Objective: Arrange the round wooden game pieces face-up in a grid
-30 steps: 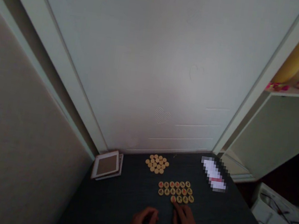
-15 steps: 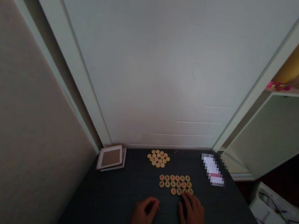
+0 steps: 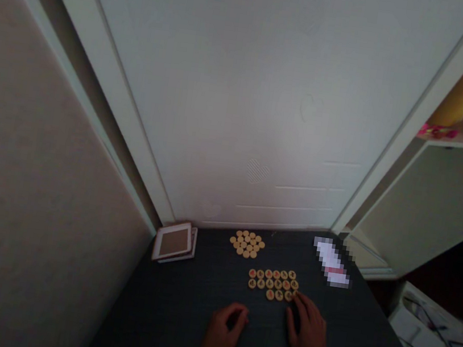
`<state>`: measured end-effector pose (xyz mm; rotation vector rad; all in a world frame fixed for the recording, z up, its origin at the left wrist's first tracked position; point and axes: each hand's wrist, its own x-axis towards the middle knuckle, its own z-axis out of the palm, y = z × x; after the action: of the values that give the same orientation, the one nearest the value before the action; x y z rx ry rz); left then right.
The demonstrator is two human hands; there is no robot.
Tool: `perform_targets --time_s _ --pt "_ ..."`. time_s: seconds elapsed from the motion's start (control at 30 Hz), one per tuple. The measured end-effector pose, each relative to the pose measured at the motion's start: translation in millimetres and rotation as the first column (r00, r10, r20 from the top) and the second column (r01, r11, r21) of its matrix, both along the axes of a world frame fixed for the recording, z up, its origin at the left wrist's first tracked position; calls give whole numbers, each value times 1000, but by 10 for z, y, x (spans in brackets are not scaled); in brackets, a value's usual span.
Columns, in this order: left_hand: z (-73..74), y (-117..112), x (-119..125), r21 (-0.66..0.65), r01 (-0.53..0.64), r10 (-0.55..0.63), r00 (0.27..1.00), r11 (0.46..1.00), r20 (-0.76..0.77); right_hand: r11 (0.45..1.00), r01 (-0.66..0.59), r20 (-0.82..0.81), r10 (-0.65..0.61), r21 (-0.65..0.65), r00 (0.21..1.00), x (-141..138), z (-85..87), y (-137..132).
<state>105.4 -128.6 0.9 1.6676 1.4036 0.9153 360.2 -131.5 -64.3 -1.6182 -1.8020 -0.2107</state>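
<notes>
Marked discs: R hand fingers apart, tips on near row; L hand curled, hold unclear; box apart.

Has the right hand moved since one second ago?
Yes. The right hand went rightward along the marked discs: from the near row's left end to its right end.

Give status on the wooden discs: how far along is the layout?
Done: marked discs lie face up in rows mid-table. In hand: the right hand touches the rows' near right corner with its fingertips. The left hand rests curled on the dark table, its grip unclear. Left: a cluster of blank discs at the far edge, apart from both hands.
</notes>
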Motion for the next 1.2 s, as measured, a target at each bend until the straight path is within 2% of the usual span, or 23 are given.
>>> perform_targets --time_s 0.13,0.53,0.7,0.8,0.87,0.97,1.07,1.2 --pt "-18 5 -5 -3 3 -3 1000 1000 20 1000 -28 15 28 -5 999 89 36 16" --pt "-39 18 11 -9 -3 4 1000 1000 25 999 -32 3 32 -5 999 72 47 4" --pt "-56 131 -5 -38 24 -21 996 999 85 998 -48 -50 50 33 998 66 84 -22" --pt "-20 377 -101 90 52 -50 999 995 -21 995 -89 -112 92 35 989 18 116 -66" --pt "16 636 -208 207 30 -1 991 978 -134 991 -135 -153 137 27 979 -38 138 -100" --pt "67 1101 -387 282 8 49 980 959 -195 976 -218 -202 219 26 955 -139 170 -144" --pt "92 1508 -515 349 38 60 962 936 -267 961 -275 -231 273 25 934 -221 191 -173" --pt "54 1789 -543 386 118 34 930 915 -366 952 -305 -241 293 -11 925 -261 189 -194"
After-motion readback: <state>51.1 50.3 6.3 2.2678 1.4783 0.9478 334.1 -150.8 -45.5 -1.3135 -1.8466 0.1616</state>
